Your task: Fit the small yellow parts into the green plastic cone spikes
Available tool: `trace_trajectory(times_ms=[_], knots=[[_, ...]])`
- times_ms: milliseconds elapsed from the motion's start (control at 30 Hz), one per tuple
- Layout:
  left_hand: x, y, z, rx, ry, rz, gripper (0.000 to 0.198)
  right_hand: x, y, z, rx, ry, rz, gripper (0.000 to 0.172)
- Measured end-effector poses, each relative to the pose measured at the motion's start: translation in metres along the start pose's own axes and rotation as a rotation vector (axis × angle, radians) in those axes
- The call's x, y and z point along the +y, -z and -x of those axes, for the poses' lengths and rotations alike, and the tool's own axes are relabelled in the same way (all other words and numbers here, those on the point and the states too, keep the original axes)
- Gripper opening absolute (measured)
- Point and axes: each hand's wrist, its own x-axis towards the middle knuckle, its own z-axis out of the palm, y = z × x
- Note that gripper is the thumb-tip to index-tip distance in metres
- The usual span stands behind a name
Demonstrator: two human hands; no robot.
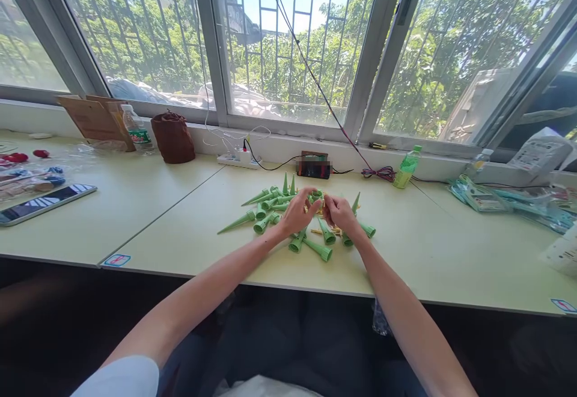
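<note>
My left hand [298,212] is curled, thumb and fingers closed about the wide end of a green plastic spike [317,194]. Close beside it, my right hand [341,212] is closed in a pinch; whatever lies in its fingers is hidden. Around both hands are several more hollow green plastic spikes, such as one [237,222] pointing left and another [321,250] near the front. Two stand point-up behind the left hand, including this upright spike [285,184]. Small yellow sticks [318,231] lie among them, partly covered by my hands.
A phone-like device [312,167] leans at the back, with a power strip [238,160] to its left. A green bottle [407,167] stands right, near teal packages [489,195]. Leftward are a brown pouch [172,137], a clear bottle [136,130] and a phone [47,203].
</note>
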Motion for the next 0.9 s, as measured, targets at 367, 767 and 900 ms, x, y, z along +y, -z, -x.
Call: trace_trajectory(times_ms=[367, 767, 900], knots=[[0.0000, 0.0016, -0.0030, 0.116, 0.174, 0.069, 0.047, -0.0015, 0.0018, -0.0026, 0.049, 0.023, -0.082, 0.048], [0.0017, 0.0009, -0.0029, 0.067, 0.214, 0.121, 0.062, 0.0013, -0.0005, -0.0013, -0.051, 0.073, -0.046, 0.044], [0.0025, 0.0022, -0.0028, 0.032, 0.139, 0.092, 0.059, -0.0045, 0.0009, 0.0010, -0.042, 0.078, -0.043, 0.042]])
